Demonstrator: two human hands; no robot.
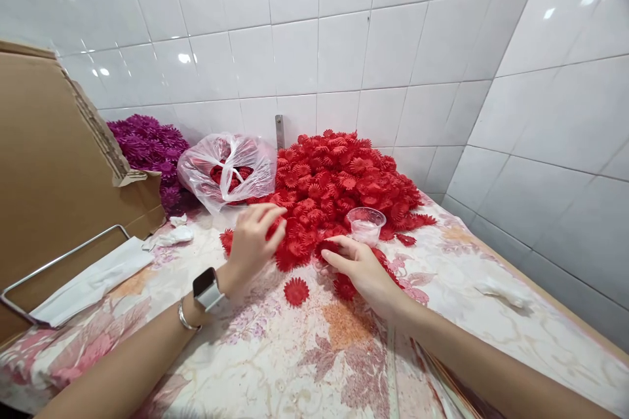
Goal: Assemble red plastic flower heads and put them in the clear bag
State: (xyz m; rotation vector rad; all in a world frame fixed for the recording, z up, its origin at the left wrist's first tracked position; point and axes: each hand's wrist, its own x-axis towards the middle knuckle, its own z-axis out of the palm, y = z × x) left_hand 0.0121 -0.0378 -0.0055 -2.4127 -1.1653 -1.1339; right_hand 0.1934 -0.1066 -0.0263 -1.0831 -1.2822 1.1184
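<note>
A large heap of red daisy-shaped flower pieces (339,173) lies in front of me. My left hand (255,236) hovers at the heap's left edge, fingers curved and apart, with no piece visibly gripped; it wears a watch and a bracelet. Right of it, my right hand (361,268) pinches a red flower piece (325,247) between thumb and fingers, partly hidden. One single red flower piece (296,291) lies flat on the cloth between my wrists. Just behind my right hand stands a small clear plastic cup (366,224) with whitish contents.
A tied clear plastic bag (228,170) of red pieces stands left of the heap, beside a purple flower pile (150,144). A cardboard box (59,163) and a metal wire frame (63,262) are at left. Floral cloth (265,366) covers the table; tiled walls (339,52) bound it.
</note>
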